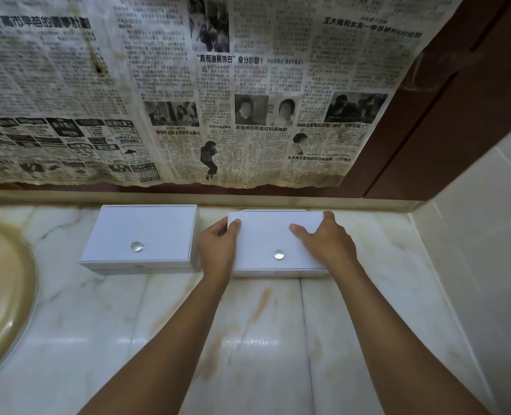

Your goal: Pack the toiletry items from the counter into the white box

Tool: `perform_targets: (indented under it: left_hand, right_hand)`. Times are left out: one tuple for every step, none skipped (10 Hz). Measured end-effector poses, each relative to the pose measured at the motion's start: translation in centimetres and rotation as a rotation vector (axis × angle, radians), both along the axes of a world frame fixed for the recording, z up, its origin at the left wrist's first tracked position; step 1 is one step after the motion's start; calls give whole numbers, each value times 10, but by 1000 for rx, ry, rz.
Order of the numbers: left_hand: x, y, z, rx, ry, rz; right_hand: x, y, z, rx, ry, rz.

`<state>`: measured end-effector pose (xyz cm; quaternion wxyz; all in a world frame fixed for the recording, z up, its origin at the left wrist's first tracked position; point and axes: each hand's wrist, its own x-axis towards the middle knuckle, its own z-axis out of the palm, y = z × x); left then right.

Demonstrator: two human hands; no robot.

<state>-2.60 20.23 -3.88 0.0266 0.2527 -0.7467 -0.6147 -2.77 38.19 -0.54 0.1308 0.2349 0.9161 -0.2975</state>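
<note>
Lid (266,235) of the right white box (278,272) sits in both grips: your left hand (218,250) and right hand (326,241) clamp its ends. No toiletries show on the tabletop (248,339). Seemingly you're closing up; next, align and press evenly.

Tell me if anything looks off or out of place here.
The lid under both hands sits askew on the right box, its back edge off the box's rim. Newspaper covers the wall, stained and ragged-edged. No toiletry items show on the counter.
</note>
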Motion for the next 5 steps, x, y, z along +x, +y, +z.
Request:
perform_targets:
  left_hand:
    - [-3, -1, -1, 13, -24, -9]
    - [-5, -3, -3, 15, -30, -26]
    - [-4, -5, 0, -28, -36, -58]
    - [-6, -9, 2, -85, -83, -130]
    - [7, -13, 4, -184, -105, -147]
  right_hand:
    - [3, -1, -8, -8, 14, -29]
    - [9, -4, -15, -28, 76, -77]
    - [17, -7, -19, -78, 141, -102]
    - [21, -6, -23, -163, 192, -151]
    - [43, -7, -26, -175, 289, -248]
